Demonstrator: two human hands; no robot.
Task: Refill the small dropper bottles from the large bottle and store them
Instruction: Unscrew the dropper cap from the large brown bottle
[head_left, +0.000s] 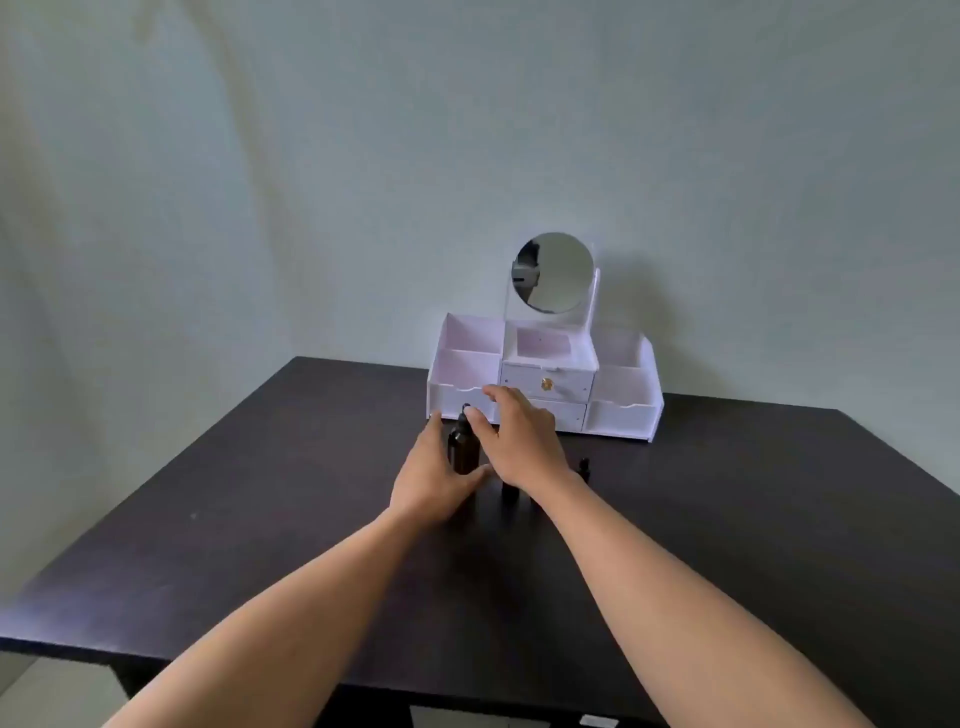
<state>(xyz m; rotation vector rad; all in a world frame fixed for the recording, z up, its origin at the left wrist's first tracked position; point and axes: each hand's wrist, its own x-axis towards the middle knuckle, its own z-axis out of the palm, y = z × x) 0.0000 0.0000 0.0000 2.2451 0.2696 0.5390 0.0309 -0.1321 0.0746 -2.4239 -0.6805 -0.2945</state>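
Fingers (435, 422) and thumb of the left hand (431, 478) wrap the large bottle (462, 449), which stands upright on the worktop (727, 519). Fingers (475, 415) of the right hand (522, 436) touch its cap; whether they pinch it I cannot tell. The cap looks on, so refilling seems barely begun. Two small dropper bottles, one (508, 493) under the right wrist and another (584, 467) just beyond it, stand apart on the worktop. The white organizer (621, 410) behind shows no bottle in its compartments: opening, filling and storing all appear left.

Dark table (727, 545), white organizer (621, 413) at back, large bottle (462, 449), small dropper bottles (584, 467)
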